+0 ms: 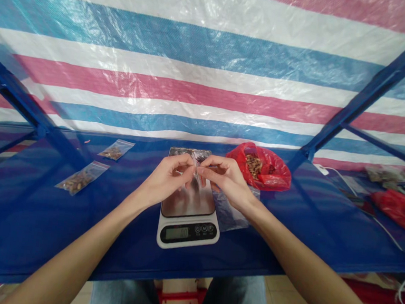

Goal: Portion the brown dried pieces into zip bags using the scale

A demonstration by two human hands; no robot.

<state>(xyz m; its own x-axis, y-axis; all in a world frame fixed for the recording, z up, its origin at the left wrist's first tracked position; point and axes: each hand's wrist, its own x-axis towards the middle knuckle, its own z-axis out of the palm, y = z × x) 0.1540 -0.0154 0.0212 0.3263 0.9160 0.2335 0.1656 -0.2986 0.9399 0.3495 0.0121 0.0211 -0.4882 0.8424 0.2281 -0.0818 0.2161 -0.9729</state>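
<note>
Above the steel plate of a kitchen scale [190,208], my left hand [176,173] and my right hand [223,175] meet fingertip to fingertip. Both pinch a small clear plastic bag [196,160], mostly hidden by the fingers; its contents cannot be made out. The scale's display appears to read zero. Just beyond my right hand lies an open red plastic bag [272,173] with brown dried pieces [254,164] inside. Flat clear bags [230,212] lie partly under my right wrist, beside the scale.
On the left of the blue table [124,254] lie two filled zip bags, one farther back [116,149] and one nearer [81,177]. Blue metal posts [365,101] rise at both sides before a striped tarp [201,94]. Another red bag [399,209] and a white cable lie at right.
</note>
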